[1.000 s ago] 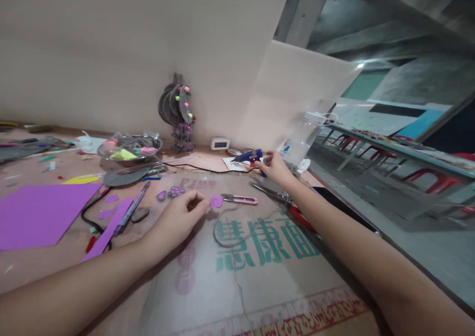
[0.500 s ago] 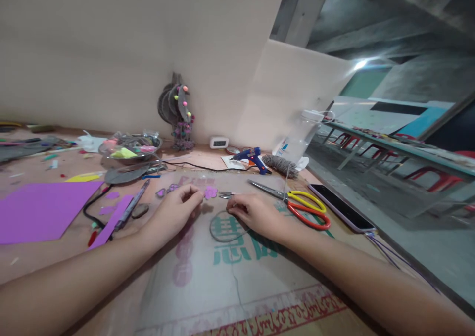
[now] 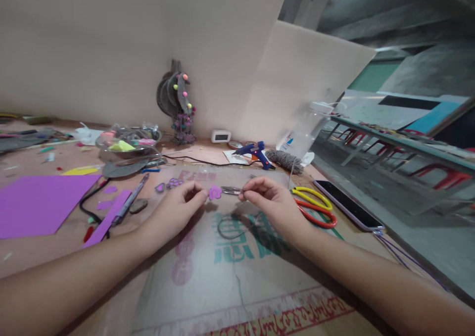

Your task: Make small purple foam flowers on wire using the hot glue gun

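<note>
Right now, the left hand [image 3: 181,202] pinches the purple flower [image 3: 214,192] by its edge, above the printed cardboard [image 3: 200,281]. The right hand [image 3: 272,205] has its thumb and finger together beside the thread snips [image 3: 230,190]; what they grip, I cannot tell. Beyond, the blue glue gun [image 3: 254,150] lies near the gray yarn [image 3: 284,161] on the worktop [image 3: 25,262].

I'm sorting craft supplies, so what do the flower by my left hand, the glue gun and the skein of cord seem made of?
Flower: probably craft foam, matt, flat and evenly purple.
Glue gun: likely hard plastic, smooth moulded blue body.
Skein: yarn or twine, dull grey wound strands; fibre unclear.
</note>
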{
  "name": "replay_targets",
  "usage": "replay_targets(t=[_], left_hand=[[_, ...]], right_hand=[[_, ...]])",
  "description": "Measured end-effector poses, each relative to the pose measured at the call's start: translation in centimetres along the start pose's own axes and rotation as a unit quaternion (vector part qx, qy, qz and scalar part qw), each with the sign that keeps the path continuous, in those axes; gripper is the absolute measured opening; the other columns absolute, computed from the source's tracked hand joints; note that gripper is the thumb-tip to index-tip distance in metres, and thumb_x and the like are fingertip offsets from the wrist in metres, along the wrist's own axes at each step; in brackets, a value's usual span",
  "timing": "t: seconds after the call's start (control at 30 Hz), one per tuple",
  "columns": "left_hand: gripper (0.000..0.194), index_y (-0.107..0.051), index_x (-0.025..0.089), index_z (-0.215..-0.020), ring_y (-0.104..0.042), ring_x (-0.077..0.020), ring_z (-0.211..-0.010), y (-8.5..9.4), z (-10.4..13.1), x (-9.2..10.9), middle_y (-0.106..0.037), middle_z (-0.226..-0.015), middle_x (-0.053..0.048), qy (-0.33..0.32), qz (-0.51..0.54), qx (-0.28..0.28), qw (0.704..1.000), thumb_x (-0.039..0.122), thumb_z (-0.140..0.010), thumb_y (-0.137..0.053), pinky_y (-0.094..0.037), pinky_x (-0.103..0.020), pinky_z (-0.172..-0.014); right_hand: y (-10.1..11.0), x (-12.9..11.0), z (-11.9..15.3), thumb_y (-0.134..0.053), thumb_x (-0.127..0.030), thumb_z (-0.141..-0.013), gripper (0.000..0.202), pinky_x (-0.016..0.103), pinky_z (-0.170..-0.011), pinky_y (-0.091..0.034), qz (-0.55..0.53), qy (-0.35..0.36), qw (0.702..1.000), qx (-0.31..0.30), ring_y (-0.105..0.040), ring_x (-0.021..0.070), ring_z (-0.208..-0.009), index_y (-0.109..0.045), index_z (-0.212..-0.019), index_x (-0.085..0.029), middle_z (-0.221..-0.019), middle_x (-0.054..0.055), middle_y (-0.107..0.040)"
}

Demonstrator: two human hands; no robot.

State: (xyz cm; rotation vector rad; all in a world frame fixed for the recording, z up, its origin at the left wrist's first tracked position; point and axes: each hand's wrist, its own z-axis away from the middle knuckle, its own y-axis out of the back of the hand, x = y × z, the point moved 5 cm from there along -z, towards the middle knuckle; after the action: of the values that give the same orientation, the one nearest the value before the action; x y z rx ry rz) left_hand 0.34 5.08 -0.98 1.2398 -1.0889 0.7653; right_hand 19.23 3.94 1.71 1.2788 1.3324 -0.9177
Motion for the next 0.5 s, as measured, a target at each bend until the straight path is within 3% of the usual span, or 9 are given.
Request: replay_targets(t=[0.13,0.33,0.43,0.5], left_hand=[[0.022,-0.054,0.019,-0.074,-0.042,-0.0097,-0.047,0.0,0.0,0.0,-0.051,-0.058,0.004,-0.007,-0.005,0.001,1.000,0.037,-0.084,-0.047,-0.030,-0.020,-0.044],[0.022,-0.052,0.019,-0.071,-0.044,-0.0104,-0.050,0.0,0.0,0.1,-0.049,-0.057,0.005,-0.014,0.006,-0.005,1.000,0.036,-0.083,-0.047,-0.033,-0.021,-0.048],[0.022,-0.052,0.019,-0.072,-0.042,-0.0100,-0.048,0.1,0.1,0.1,-0.049,-0.057,0.005,-0.011,0.005,-0.007,1.000,0.036,-0.083,-0.048,-0.031,-0.021,-0.047],[0.021,-0.053,0.019,-0.072,-0.043,-0.0102,-0.049,0.2,0.2,0.2,-0.051,-0.059,0.004,-0.017,0.001,-0.001,1.000,0.036,-0.082,-0.048,-0.032,-0.021,-0.047]], right_hand=[[0.0,-0.8,-0.1,-0.063,-0.021,-0.077,0.023,0.026,-0.074,-0.048,-0.011,0.000,0.999,-0.042,-0.061,0.0104,-0.075,-0.060,-0.100,-0.021,-0.076,-0.001,-0.063],[1.9,-4.7,-0.3,-0.065,-0.021,-0.076,0.029,0.020,-0.049,-0.045,-0.017,-0.027,0.996,-0.086,-0.058,0.0072,-0.056,-0.060,-0.104,-0.022,-0.079,0.000,-0.062],[2.6,-7.0,0.0,-0.060,-0.021,-0.081,0.028,0.026,-0.062,-0.052,0.052,0.050,0.997,-0.035,-0.063,0.0112,-0.065,-0.059,-0.108,-0.024,-0.079,0.000,-0.062],[2.2,-7.1,0.4,-0.058,-0.018,-0.082,0.026,0.028,-0.068,-0.053,0.145,0.105,0.984,-0.016,-0.064,0.0129,-0.071,-0.061,-0.106,-0.025,-0.080,0.001,-0.064]])
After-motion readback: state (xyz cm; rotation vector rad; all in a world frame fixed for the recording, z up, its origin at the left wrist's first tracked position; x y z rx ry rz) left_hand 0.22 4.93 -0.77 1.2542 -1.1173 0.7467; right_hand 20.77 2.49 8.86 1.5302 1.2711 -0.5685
